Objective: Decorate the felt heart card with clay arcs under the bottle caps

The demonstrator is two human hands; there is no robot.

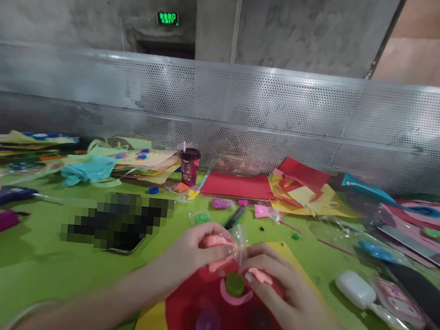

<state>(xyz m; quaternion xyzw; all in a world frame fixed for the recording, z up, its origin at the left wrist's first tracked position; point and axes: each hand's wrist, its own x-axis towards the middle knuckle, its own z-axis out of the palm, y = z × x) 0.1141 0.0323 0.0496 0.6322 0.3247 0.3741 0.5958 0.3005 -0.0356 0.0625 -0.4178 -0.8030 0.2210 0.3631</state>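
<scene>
My left hand (192,253) is closed around a lump of salmon-pink clay (217,252), with a clear plastic bag (241,239) at its fingertips. In the curled fingers of my right hand (276,282) sits a smaller piece of pink clay (260,275). Both hands hover over a red paper shape (180,296) lying on a yellow sheet (154,324). On the red paper are a green disc (235,284), a pink curved strip (235,300) below it, a purple disc (207,327) and a dark disc (261,324).
A lidded cup (190,166) with a straw stands at the back beside red paper (237,185). At left lie a phone (129,244), partly blurred, and a blue-handled tool (14,195). To the right are a white case (355,288) and a metal ruler (422,249). Perforated metal panels (226,103) rise behind.
</scene>
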